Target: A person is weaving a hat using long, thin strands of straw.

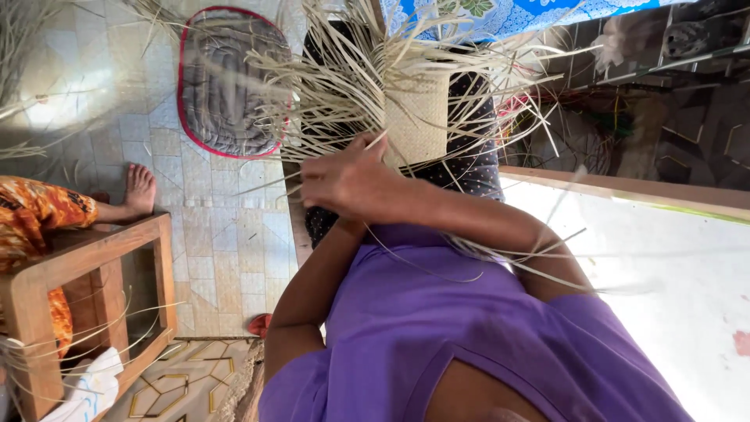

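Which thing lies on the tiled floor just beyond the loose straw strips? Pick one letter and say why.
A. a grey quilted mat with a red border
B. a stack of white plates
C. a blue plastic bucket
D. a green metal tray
A: beyond the straw strips of the woven piece that the hands work on, a grey quilted mat with a red border lies flat on the tiled floor.

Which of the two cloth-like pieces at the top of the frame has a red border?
The grey quilted mat on the tiled floor, at upper left, edged in red. The other, a blue floral cloth at the top edge, has no such border.
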